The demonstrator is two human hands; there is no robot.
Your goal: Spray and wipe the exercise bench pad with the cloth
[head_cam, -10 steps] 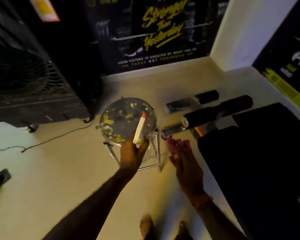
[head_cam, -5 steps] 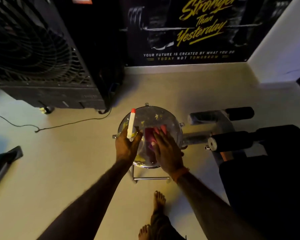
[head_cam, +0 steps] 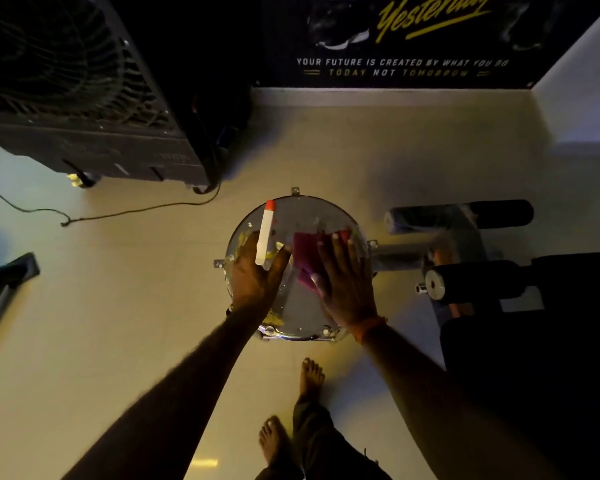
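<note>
My left hand (head_cam: 255, 271) holds a slim white spray bottle (head_cam: 264, 237) with a red tip, pointing away from me over a round metal stool top (head_cam: 302, 306). My right hand (head_cam: 343, 278) lies flat on a pink-red cloth (head_cam: 303, 251) and presses it onto the stool top. The black exercise bench pad (head_cam: 534, 358) is at the right, dark and partly out of frame. Its black foam rollers (head_cam: 478, 282) stick out toward the stool.
A large black air cooler (head_cam: 84, 98) stands at the back left, with a cable (head_cam: 118, 213) trailing on the pale floor. A dark poster (head_cam: 402, 64) covers the far wall. My bare feet (head_cam: 310, 375) are just below the stool. A dark object (head_cam: 4, 282) lies at the left edge.
My right hand carried the cloth from beside the bench rollers onto the stool top and now presses it flat. The view has tilted down toward the stool.
</note>
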